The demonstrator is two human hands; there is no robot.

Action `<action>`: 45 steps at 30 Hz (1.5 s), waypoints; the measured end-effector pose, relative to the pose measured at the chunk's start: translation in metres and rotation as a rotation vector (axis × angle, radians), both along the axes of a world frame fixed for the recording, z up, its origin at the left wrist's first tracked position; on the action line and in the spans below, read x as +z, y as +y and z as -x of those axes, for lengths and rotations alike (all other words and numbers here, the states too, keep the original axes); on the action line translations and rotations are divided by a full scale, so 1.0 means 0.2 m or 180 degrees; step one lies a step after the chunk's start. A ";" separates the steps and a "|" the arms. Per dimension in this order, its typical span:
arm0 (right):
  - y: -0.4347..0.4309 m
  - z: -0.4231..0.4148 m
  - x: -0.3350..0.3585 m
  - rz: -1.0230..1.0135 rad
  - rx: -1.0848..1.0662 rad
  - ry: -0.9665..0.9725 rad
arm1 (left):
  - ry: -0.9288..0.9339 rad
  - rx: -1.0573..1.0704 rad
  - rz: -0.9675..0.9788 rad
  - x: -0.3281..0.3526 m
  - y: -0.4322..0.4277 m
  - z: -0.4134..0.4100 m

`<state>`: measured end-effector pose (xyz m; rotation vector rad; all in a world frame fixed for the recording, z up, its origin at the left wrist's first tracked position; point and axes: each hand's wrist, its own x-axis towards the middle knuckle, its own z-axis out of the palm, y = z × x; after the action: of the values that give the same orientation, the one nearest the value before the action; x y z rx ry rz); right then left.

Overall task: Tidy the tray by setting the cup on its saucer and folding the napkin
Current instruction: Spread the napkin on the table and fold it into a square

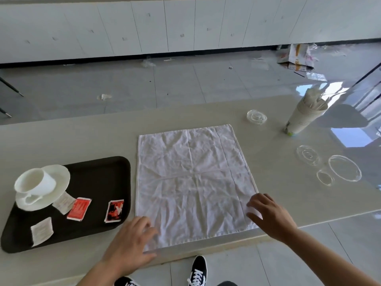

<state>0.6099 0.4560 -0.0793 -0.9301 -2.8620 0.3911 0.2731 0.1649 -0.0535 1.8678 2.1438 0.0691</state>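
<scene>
Progress of the tidy-up. The cup [35, 183] already sits on its saucer [44, 187], tilted toward you, at the far left corner of the dark tray [99, 172]; that half of the task looks done. The napkin [193, 182] lies spread flat and creased on the surface [82, 141], just right of the tray, not on it, and shows no fold yet. Your left hand [132, 242] rests on the napkin's near left corner and your right hand [270, 215] on its near right corner, both with fingers spread and flat, clamped on nothing. Folding, and probably returning the napkin to the tray, is what remains.

On the tray near the saucer lie two pale sachets [42, 231] and two red packets [79, 208], one sachet tucked against the saucer's rim. To the far right stand a stack of paper cups [303, 118] holding sticks, with clear plastic lids [344, 168] scattered beside it, all well apart from the napkin. Nothing obstructs a fold away from you.
</scene>
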 end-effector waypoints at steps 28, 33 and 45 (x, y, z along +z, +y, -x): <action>-0.01 -0.04 0.12 0.0646 -0.0644 0.0237 | -0.1120 0.1976 -0.0280 0.04 0.11 -0.03; 0.09 0.03 0.20 0.1417 -0.0751 0.0198 | -0.1589 0.2069 -0.0563 0.09 0.14 0.04; 0.34 0.31 0.29 0.1848 -0.1133 0.0961 | -0.3249 0.3237 -0.1164 0.19 0.28 0.28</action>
<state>0.5486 0.5244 -0.0209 -1.2971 -2.2726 1.2324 0.2175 0.2201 -0.0165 0.3822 2.0251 1.3356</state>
